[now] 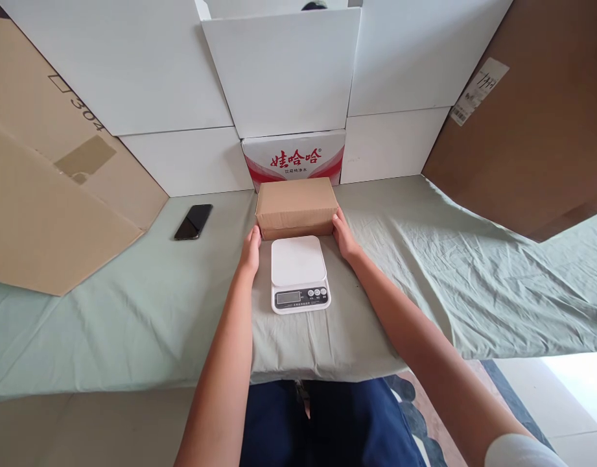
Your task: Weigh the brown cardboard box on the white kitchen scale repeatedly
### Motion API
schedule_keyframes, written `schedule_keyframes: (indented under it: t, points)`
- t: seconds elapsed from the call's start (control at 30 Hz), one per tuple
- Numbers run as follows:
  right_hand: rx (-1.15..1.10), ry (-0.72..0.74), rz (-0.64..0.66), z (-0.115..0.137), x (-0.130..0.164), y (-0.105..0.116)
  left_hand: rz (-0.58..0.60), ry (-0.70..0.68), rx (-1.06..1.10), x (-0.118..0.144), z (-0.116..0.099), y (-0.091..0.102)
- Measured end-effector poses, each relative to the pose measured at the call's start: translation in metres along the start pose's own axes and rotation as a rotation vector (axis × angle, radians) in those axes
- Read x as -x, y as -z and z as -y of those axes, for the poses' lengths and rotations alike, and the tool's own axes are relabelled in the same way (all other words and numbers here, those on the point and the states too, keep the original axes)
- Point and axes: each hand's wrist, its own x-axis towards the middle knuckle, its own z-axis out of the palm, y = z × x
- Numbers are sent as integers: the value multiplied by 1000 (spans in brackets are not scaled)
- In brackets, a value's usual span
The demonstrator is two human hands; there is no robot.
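View from above a seated person's lap in dark blue trousers, with both bare forearms reaching forward over a table (133,324) draped in a wrinkled pale green cloth. Nearest on the cloth, between the arms, sits a small white digital kitchen scale (299,273) with a blank weighing plate, a grey display and three round buttons along its near edge; the tiny print under the buttons is too small to read. Just beyond the scale stands a plain brown cardboard box (297,206), closed, with its long side facing the person. The left hand (250,250) presses flat against the box's left end and the right hand (344,235) against its right end, fingers extended and clasping the box between the palms. To the left, well apart, a black smartphone (194,222) lies face up with its screen dark. Directly behind the box, a white and red carton (294,159) shows red Chinese characters reading 娃哈哈 with smaller print beneath. Large white panels (283,71) form a back wall. A brown cardboard sheet (45,194) at left is marked "304"; another brown cardboard sheet (536,130) at right carries a white shipping label, unreadable.
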Motion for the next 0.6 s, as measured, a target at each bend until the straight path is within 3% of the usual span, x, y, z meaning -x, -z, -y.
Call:
schedule_keyframes:
  t: [0.2, 0.33, 0.47, 0.6]
  points:
    - [-58, -27, -17, 13, -2, -7, -17, -53, -63, 3, -6, -3]
    - [-18, 21, -46, 32, -1, -10, -41, -191, -226, 12, -23, -3]
    - [94, 99, -69, 62, 21, -11, -6, -346, -269, 41, -42, -3]
    - [135, 103, -24, 76, 61, -14, -14, -333, -193, 85, -50, -1]
